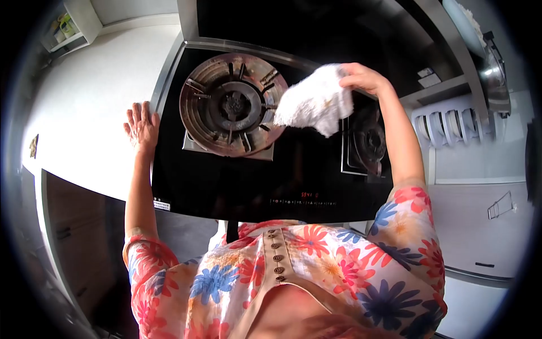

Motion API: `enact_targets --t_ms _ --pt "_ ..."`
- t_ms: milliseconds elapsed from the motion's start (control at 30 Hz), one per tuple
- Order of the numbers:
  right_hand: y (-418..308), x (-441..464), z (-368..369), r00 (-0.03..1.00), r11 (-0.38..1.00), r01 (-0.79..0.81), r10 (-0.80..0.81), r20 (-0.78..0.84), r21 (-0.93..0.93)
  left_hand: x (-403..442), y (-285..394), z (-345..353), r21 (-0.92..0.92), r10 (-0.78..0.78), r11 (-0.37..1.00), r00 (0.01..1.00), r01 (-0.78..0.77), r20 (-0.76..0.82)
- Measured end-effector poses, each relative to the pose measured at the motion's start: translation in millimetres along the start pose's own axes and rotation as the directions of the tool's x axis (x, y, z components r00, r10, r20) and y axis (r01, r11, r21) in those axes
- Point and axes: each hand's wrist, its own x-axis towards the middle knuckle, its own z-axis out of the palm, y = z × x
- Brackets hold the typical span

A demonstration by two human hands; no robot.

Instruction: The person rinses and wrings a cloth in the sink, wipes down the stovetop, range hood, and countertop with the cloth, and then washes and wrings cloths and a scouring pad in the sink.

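My left hand [142, 126] lies flat with its fingers spread on the white countertop [84, 107], just beside the left edge of the black glass cooktop [226, 186]. In my right hand [361, 77] a white cloth [317, 100] is gripped by one end and hangs down, crumpled and slightly stained. The cloth is over the cooktop between the two burners, its lower left corner close to the rim of the large left burner [195, 124]. Behind my right forearm, the right burner [370, 141] is partly hidden. Red digits glow on the control panel [307, 196].
Above the cooktop is a dark panel [316, 22] with a metal edge. Several dishes [451, 125] stand in a rack at right, below a metal pan [495, 85]. A small shelf [70, 28] sits at the upper left. Grey drawers [480, 226] are at right.
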Motion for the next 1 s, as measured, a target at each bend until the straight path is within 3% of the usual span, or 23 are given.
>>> enact_targets --t_ms 33,67,133,200,267,333,400,467,533,567,600,633,667,733,800,833,900,967,1000 --pt "17 14 -4 0.963 0.894 -0.258 0.205 -0.177 -0.367 0 0 1 -0.001 -0.002 1.000 1.000 0.002 0.000" --pt "53 28 -7 0.940 0.686 -0.205 -0.062 -0.337 -0.699 0 0 2 0.008 -0.004 1.000 1.000 0.004 0.007" --pt "37 21 36 0.865 0.790 -0.243 -0.086 -0.494 -0.563 2 0 4 0.023 -0.013 1.000 1.000 0.013 0.017" --pt "34 19 86 0.953 0.805 -0.209 0.040 -0.302 -0.555 1 1 3 0.027 -0.017 0.999 0.999 0.016 0.033" --pt "59 36 128 0.971 0.532 -0.224 0.051 -0.233 -0.817 3 -1 4 0.034 -0.013 0.999 1.000 0.012 0.028" --pt "75 41 149 0.956 0.494 -0.228 -0.050 -0.289 -0.839 5 -4 7 0.035 -0.007 0.999 1.000 0.006 0.012" --pt "83 45 156 0.887 0.631 -0.263 -0.139 -0.440 -0.730 3 -2 5 0.026 0.003 1.000 1.000 -0.003 0.017" --pt "112 59 149 0.829 0.593 -0.221 -0.304 -0.469 -0.774 4 -4 11 0.018 -0.008 1.000 1.000 0.008 -0.013" --pt "118 68 125 0.799 0.814 -0.164 -0.221 -0.559 -0.557 3 -2 6 0.032 -0.017 0.999 1.000 0.017 0.010" --pt "118 71 107 0.795 0.836 -0.159 -0.207 -0.570 -0.526 2 -2 5 0.028 -0.016 0.999 1.000 0.016 0.008" --pt "134 71 83 0.883 0.995 0.021 0.027 -0.469 0.098 2 -2 4 0.024 -0.014 1.000 1.000 0.014 0.007" --pt "98 34 73 0.876 0.868 0.140 0.115 -0.468 0.476 2 -1 5 0.018 -0.016 1.000 1.000 0.016 0.006" --pt "94 15 55 0.887 0.754 0.271 0.045 -0.460 0.598 1 -1 5 0.017 -0.017 1.000 1.000 0.017 0.010" --pt "94 -25 17 0.866 0.545 0.469 -0.132 -0.481 0.695 1 0 2 0.016 -0.021 1.000 1.000 0.020 0.019" --pt "106 -62 -25 0.807 0.407 0.575 -0.140 -0.574 0.710 0 2 -1 0.005 -0.018 1.000 1.000 0.018 0.019" --pt "97 -82 -36 0.709 0.317 0.685 -0.086 -0.699 0.656 0 3 0 0.017 -0.018 1.000 1.000 0.017 0.023" --pt "103 -121 -83 0.572 0.315 0.785 -0.039 -0.819 0.533 0 2 1 0.034 -0.023 0.999 0.999 0.022 0.022" --pt "121 -156 -153 0.567 0.335 0.808 -0.215 -0.795 0.485 1 3 3 0.042 -0.029 0.999 0.999 0.029 0.015" --pt "134 -165 -192 0.495 0.328 0.842 -0.154 -0.855 0.428 1 2 5 0.043 -0.030 0.999 1.000 0.029 0.010"
